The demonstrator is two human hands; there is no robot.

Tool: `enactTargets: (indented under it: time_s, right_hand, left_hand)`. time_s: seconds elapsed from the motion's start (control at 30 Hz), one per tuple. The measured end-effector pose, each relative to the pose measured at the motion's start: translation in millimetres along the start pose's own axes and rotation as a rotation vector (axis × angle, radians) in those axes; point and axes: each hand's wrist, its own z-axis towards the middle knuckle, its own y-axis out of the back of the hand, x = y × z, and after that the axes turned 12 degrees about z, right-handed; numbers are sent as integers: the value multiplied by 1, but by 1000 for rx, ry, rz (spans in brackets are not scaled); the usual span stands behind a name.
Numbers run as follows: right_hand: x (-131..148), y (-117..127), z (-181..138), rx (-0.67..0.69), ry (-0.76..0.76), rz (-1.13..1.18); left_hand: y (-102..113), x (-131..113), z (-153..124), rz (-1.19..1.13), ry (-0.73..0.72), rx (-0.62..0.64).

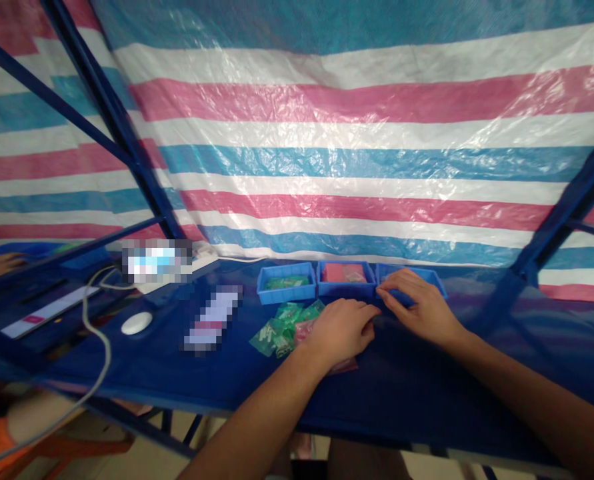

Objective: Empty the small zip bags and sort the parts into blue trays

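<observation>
**Packets part-binned at blue work table**

Green packets lie in the L tray (pixel 287 295) and pink ones in the mid tray (pixel 347 290). A loose pile (pixel 279 328) at 9 o'clock of the left hand (pixel 341 331) suggests approx. half is left. The left hand curls over pink packets, grip can't be told. The right hand (pixel 419 303) lies spread, unladen, on the R tray (pixel 439 284). Blue table (pixel 427 383), striped tarp (pixel 357 133) at 12 o'clock, mouse (pixel 137 323) at 9.

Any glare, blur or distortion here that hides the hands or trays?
Head view: glare streaks the tarp; two patches on the table are pixelated; straight edges curve toward the corners, a wide-angle effect; the left hand, right hand and trays are evenly lit, only slightly soft.
</observation>
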Motion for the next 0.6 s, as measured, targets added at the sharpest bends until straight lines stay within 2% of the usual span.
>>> enactTargets:
  time_s: [0.13,0.23,0.47,0.6]
  right_hand:
    - [2,-4,-4,-24,-89,40]
    - [2,-6,-5,11,-117,77]
    - [5,-13,-7,81,-177,260]
    - [5,-14,-6,102,-178,282]
  left_hand:
    - [0,7,0,-192,110,-190]
    - [0,11,1,-302,154,-303]
    - [1,10,0,-328,249,-360]
    - [2,9,-1,-310,242,-352]
